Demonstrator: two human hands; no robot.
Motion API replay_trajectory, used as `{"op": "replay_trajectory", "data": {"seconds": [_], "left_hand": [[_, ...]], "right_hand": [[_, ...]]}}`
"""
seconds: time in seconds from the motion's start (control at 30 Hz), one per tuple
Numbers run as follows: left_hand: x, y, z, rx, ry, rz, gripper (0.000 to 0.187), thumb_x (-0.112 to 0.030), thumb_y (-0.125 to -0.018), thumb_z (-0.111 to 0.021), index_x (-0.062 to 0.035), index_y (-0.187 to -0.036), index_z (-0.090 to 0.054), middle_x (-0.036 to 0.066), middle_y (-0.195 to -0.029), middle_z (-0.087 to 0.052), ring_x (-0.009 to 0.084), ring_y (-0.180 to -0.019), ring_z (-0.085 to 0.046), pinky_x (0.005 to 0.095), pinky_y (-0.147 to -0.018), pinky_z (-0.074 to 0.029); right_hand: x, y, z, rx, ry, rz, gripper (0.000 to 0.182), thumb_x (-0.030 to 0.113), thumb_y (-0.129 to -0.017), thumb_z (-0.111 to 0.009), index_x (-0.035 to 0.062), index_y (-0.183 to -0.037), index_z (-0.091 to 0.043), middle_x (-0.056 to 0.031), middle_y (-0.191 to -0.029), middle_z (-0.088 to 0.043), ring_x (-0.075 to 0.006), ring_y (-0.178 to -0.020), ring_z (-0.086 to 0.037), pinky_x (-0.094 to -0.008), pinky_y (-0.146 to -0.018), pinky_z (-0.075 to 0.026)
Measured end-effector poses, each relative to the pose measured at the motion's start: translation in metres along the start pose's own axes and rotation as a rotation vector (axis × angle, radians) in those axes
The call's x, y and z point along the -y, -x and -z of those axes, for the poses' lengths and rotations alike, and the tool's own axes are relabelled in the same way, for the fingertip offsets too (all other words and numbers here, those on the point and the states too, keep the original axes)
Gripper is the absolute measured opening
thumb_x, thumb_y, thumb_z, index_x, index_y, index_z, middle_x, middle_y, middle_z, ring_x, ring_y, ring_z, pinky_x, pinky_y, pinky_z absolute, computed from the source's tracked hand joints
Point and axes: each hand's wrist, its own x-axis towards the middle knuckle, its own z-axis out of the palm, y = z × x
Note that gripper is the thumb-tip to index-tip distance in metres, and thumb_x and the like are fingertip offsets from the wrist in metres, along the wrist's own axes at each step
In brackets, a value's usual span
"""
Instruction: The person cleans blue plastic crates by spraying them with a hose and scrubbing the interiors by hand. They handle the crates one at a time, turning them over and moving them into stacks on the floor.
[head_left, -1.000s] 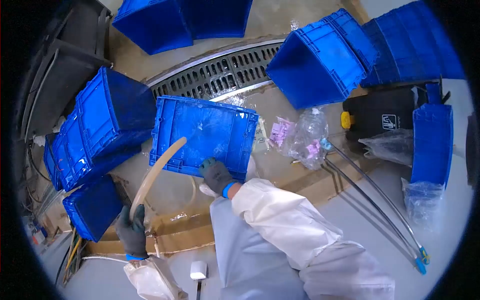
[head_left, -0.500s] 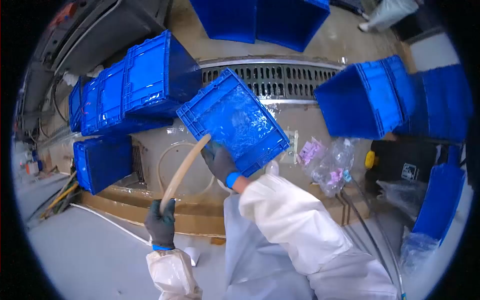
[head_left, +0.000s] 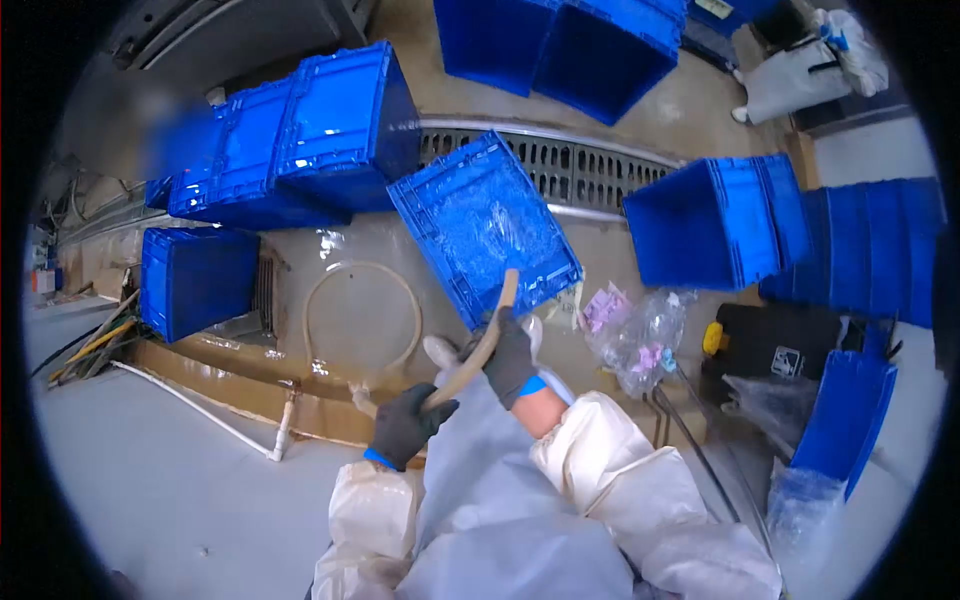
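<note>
Gripping the beige rubber hose in both gloved hands, left hand and right hand, we judge the wet blue plastic crate at frame centre mid-rinse, with neighbouring crates apparently still waiting.

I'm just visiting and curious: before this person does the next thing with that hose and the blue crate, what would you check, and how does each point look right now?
1. Left hand grips the hose: ok, the gloved fingers are closed round it.
2. Right hand on the hose near its outlet end: ok.
3. Hose end aimed at the tilted blue crate: ok, the tip lies at the crate's lower edge.
4. Crate wetted: ok, its surface glistens.
5. Runoff can reach the floor drain grate: cannot tell, though the grate lies just behind the crate.
6. Footing: not ok, the floor by the coiled hose loop looks wet.
</note>
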Motion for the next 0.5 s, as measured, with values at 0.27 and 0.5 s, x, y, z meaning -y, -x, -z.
{"op": "replay_trajectory", "data": {"seconds": [0.27,0.5], "left_hand": [[0.018,0.009,-0.034,0.363,-0.124,-0.085,0.042,-0.051,-0.081,-0.070,-0.0094,-0.086,-0.069,0.015,-0.076,-0.067,0.0361,-0.072,-0.064,0.0466,-0.067,-0.049],[0.018,0.000,-0.037,0.435,-0.244,-0.145,0.045,-0.054,-0.084,-0.065,-0.0096,-0.087,-0.068,0.016,-0.079,-0.067,0.0395,-0.075,-0.064,0.0490,-0.068,-0.049]], "right_hand": [[-0.010,0.012,0.108,-0.139,-0.077,-0.048,0.049,0.055,-0.097,-0.042,0.0095,-0.103,-0.057,-0.0022,-0.064,-0.051,-0.0212,-0.055,-0.052,-0.0387,-0.052,-0.047],[-0.020,-0.003,0.122,-0.126,-0.190,-0.093,0.048,0.051,-0.098,-0.043,0.0057,-0.102,-0.058,-0.0034,-0.064,-0.051,-0.0206,-0.054,-0.051,-0.0389,-0.054,-0.047]]}}
